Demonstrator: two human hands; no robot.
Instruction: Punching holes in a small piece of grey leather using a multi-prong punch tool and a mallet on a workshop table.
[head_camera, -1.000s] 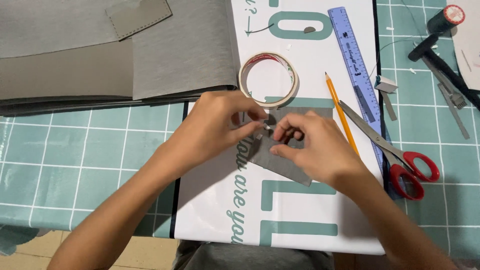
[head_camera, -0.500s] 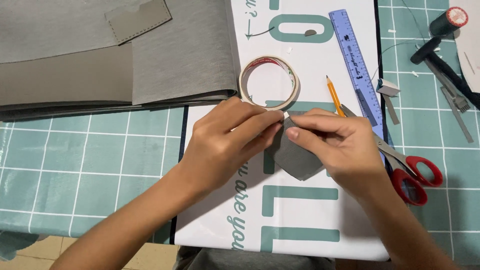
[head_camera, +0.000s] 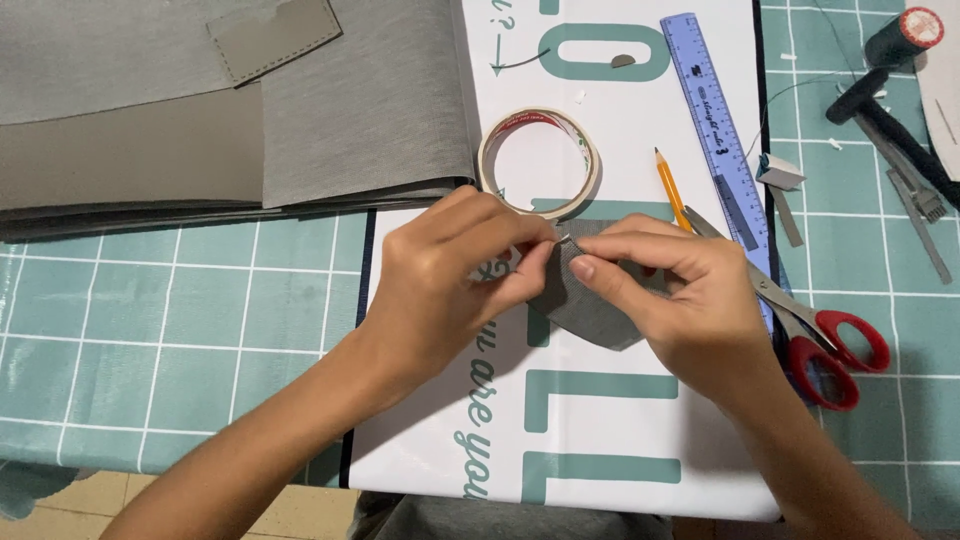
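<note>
Near the frame centre, the left hand (head_camera: 450, 280) and right hand (head_camera: 670, 290) each pinch the grey fabric piece (head_camera: 590, 305) in a narrow grip, just below the tape roll (head_camera: 540, 160).

The fabric piece (head_camera: 590, 305) is dark grey with a fine woven texture. The tape roll (head_camera: 540, 162) is cream with red marks inside. The sheet (head_camera: 600, 400) is white with teal lettering. The mat (head_camera: 150, 320) is teal with a white grid. The ruler (head_camera: 720, 140) is blue, the pencil (head_camera: 672, 188) orange, the scissors (head_camera: 830, 345) red-handled.
</note>
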